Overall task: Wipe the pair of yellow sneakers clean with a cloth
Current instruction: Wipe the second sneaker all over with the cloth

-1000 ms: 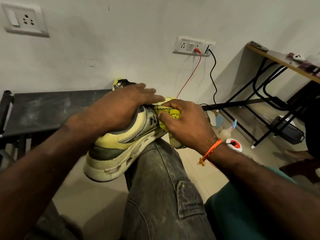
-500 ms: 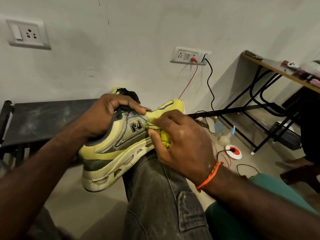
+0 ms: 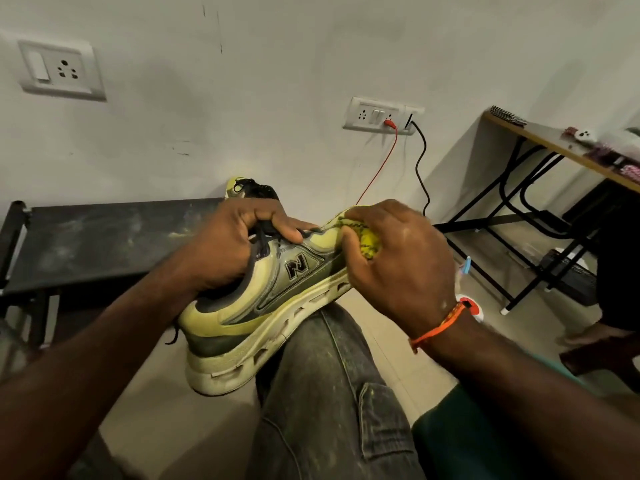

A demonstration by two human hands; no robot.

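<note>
A yellow and grey sneaker (image 3: 263,306) with an N logo lies on its side across my knee, heel toward me and toe pointing away. My left hand (image 3: 225,247) grips it at the collar and tongue, fingers curled over the laces. My right hand (image 3: 394,261) holds a bunched yellow cloth (image 3: 367,240) with dark markings and presses it against the toe end of the upper. The second yellow sneaker (image 3: 247,188) stands behind my left hand against the wall, mostly hidden.
A dusty black bench (image 3: 104,240) runs along the wall at left. Red and black cables hang from a wall socket (image 3: 381,116). A wooden desk on a black frame (image 3: 561,143) stands at right, with small items on the floor beneath it.
My right hand has slid the cloth from beside the N logo forward to the toe area. The left hand has shifted its grip on the collar; the sneaker stays on my knee.
</note>
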